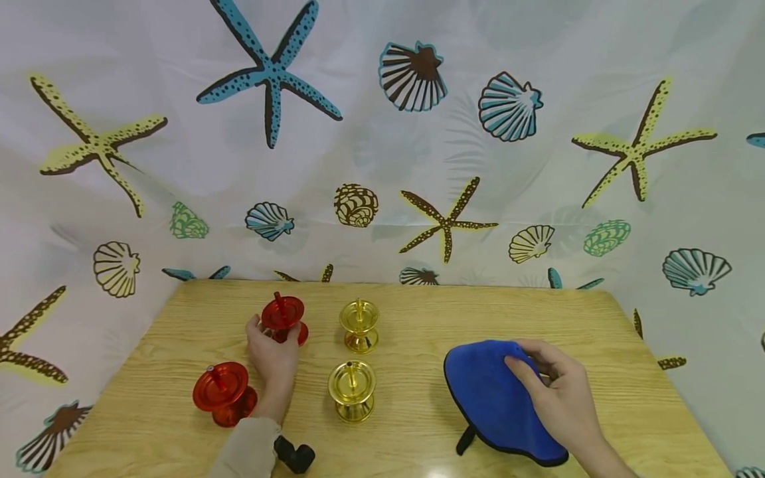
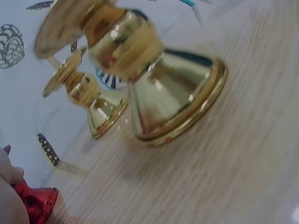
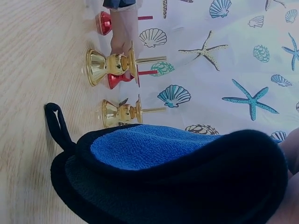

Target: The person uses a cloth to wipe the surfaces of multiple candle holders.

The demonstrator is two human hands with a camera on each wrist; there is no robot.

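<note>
My left hand [image 1: 271,355] grips a shiny red candle holder [image 1: 283,315] with a round dish and central spike, at the back left of the table. A second red candle holder [image 1: 222,390] stands nearer, left of my left forearm. Two gold candle holders, a back one [image 1: 360,318] and a front one [image 1: 352,386], stand to the right of that hand. On the right, my right hand [image 1: 558,392] pinches the top edge of a blue cloth pad [image 1: 490,392] with black trim. Its black hanging loop [image 3: 57,128] sticks out at the lower side; the underside is dark.
The pale wooden table [image 1: 418,332] ends at a hanging white curtain [image 1: 358,153] printed with starfish and shells. A black wrist device [image 1: 294,455] sits at the left sleeve [image 1: 245,448], close to the front gold holder.
</note>
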